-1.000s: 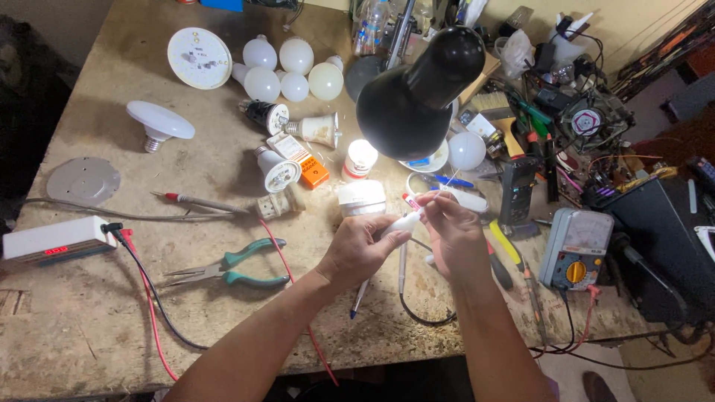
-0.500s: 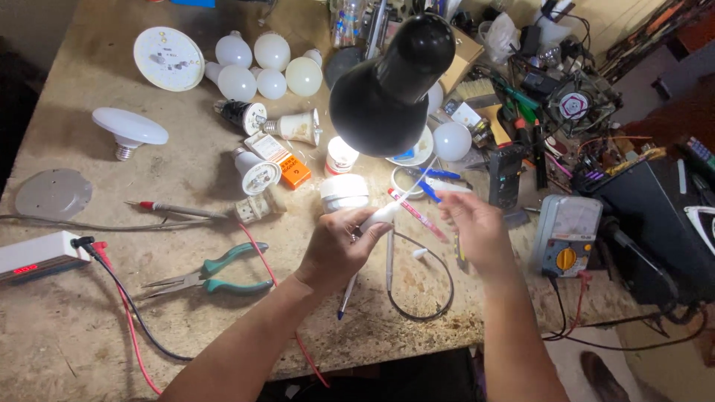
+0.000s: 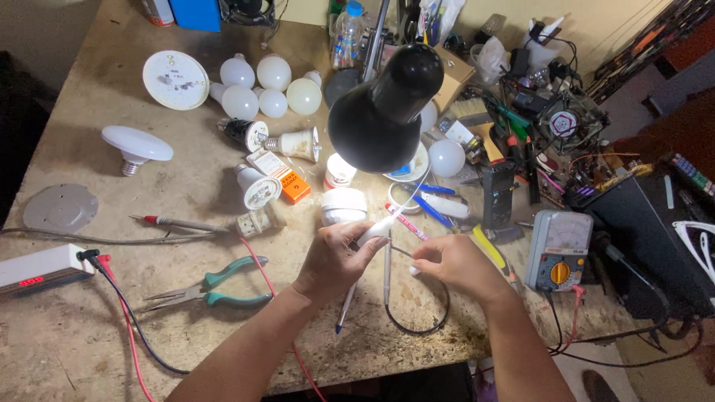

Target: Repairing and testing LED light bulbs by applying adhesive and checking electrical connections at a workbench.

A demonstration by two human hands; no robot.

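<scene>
Workbench is rough, stained wood; lamp shade glossy black; bulbs matt white plastic; pliers have rubbery teal grips.

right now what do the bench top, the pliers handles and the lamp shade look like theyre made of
Bench top: looks like chipboard or worn wood, matte, speckled and stained.
Pliers handles: teal grips, likely rubber or plastic sleeves over grey metal jaws.
Lamp shade: glossy black, with a soft highlight; painted metal or plastic, cannot tell which.

The right hand hides what its fingers pinch; the black lamp shade covers items beneath.
</scene>
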